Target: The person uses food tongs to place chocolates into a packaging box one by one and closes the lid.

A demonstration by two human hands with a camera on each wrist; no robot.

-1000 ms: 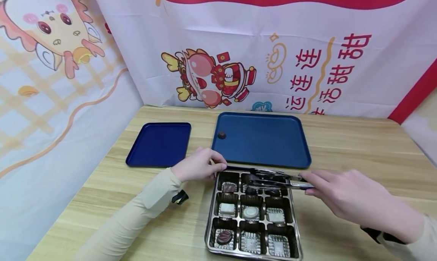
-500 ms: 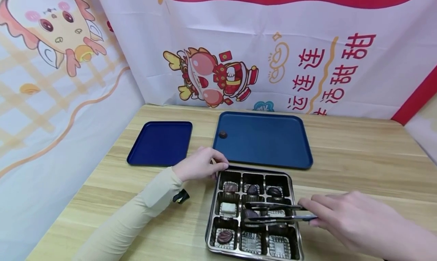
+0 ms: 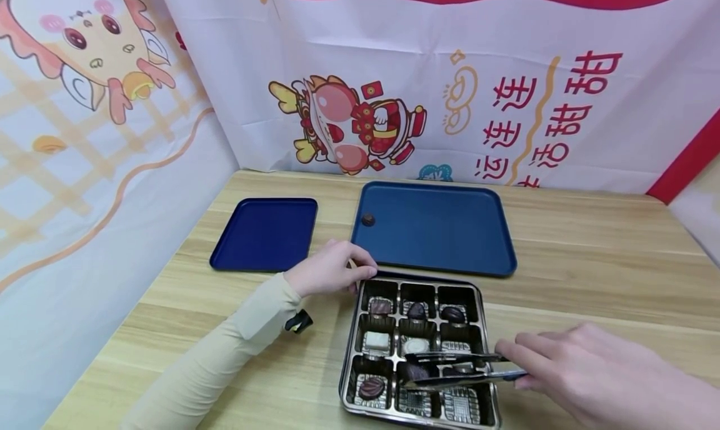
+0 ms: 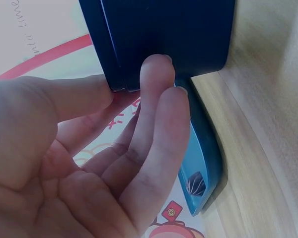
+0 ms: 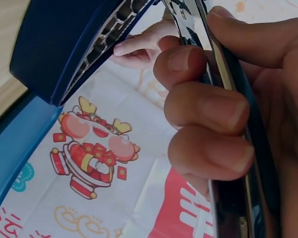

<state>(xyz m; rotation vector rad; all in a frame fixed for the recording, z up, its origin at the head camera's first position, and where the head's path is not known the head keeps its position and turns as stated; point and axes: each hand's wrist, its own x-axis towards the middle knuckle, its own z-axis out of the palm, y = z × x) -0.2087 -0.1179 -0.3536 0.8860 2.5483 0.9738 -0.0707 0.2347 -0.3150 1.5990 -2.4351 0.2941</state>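
A dark chocolate box [image 3: 349, 380] with several compartments lies on the wooden table, near the front edge. Most compartments hold chocolates. My left hand [image 3: 332, 270] holds the box's far left corner between thumb and fingertips [image 4: 156, 69]. My right hand [image 3: 585, 374] grips metal tongs [image 3: 467, 372], fingers curled round them [image 5: 203, 104]. The tong tips reach over the front middle compartment with a dark chocolate [image 3: 414, 372] between them.
A large blue tray [image 3: 439, 230] lies behind the box with one dark chocolate [image 3: 368, 219] at its left edge. A smaller dark blue tray [image 3: 264, 233] lies to its left. Printed cloth banners close off the back and left sides.
My right hand has drawn the tongs toward me, from over the back row to the front row. The left hand has stayed on the box corner.
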